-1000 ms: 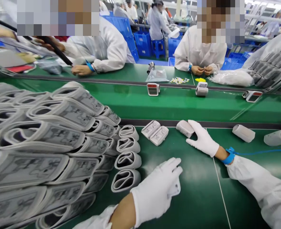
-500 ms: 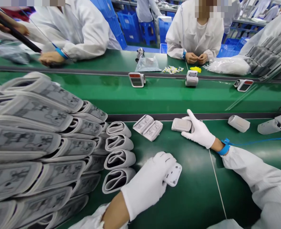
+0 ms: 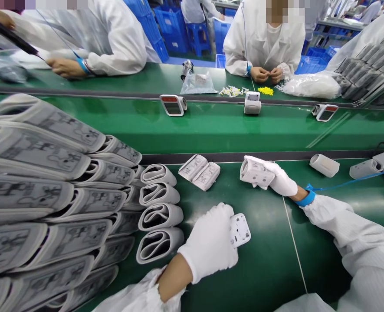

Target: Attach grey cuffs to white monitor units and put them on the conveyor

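Note:
My left hand [image 3: 211, 242], in a white glove, is closed around a white plastic device [image 3: 240, 229] whose face with small openings points up. My right hand [image 3: 281, 177], gloved too and wearing a blue wrist strap, grips a rolled grey cuff [image 3: 257, 172] near the back edge of the green table. An unfolded printed cuff [image 3: 200, 172] lies between the hands and the column of rolled cuffs [image 3: 161, 216]. The fingertips of my left hand are partly hidden behind its knuckles.
Large stacks of printed cuffs [image 3: 35, 195] fill the left side. Two rolled cuffs [image 3: 324, 165] lie at the right. Devices with cuffs [image 3: 173, 105] sit on the green belt [image 3: 211, 134]. Across it, people in white coats work beside yellow parts [image 3: 265, 91].
My right hand has taken hold of the rolled cuff, which is now raised and turned, showing its printed side. My left hand has tilted the device slightly. The belt devices have shifted left.

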`<action>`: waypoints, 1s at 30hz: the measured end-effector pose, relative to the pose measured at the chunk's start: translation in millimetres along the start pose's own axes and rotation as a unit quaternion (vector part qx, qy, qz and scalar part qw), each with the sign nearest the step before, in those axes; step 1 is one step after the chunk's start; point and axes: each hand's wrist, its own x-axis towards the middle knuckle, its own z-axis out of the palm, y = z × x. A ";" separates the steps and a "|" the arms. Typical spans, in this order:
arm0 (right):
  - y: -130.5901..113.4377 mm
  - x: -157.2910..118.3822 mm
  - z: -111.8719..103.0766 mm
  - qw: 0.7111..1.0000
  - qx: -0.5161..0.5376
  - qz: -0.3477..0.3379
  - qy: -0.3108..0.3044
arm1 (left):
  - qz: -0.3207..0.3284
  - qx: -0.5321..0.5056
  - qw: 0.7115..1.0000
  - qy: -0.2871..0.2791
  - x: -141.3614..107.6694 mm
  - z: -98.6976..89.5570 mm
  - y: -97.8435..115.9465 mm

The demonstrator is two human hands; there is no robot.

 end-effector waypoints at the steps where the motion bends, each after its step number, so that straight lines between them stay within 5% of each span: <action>1: -1.3 0.6 1.7 0.997 0.060 0.032 -0.024 | -0.008 -0.008 1.000 -0.004 -0.1 -0.6 0.7; 6: -7.1 1.8 7.9 0.971 0.213 0.077 -0.081 | -0.022 -0.015 1.000 0.004 -0.8 0.0 1.2; 13: -4.1 -5.6 6.1 0.972 0.196 0.052 -0.119 | 0.056 -0.060 0.995 0.055 6.6 8.9 0.4; 16: -3.2 -8.7 7.7 0.977 0.164 0.051 -0.125 | 0.032 -0.215 0.970 0.106 10.1 12.3 0.3; 21: -2.4 -10.2 13.5 0.977 0.163 0.048 -0.128 | -0.028 -0.439 0.888 0.136 15.4 19.6 -9.8; 25: -0.4 -5.6 12.5 0.976 0.175 0.047 -0.118 | -0.031 -0.436 0.872 0.221 21.0 24.4 -19.4; 30: 5.4 6.7 9.9 0.977 0.198 0.025 -0.078 | -0.018 -0.411 0.876 0.252 26.8 26.7 -24.4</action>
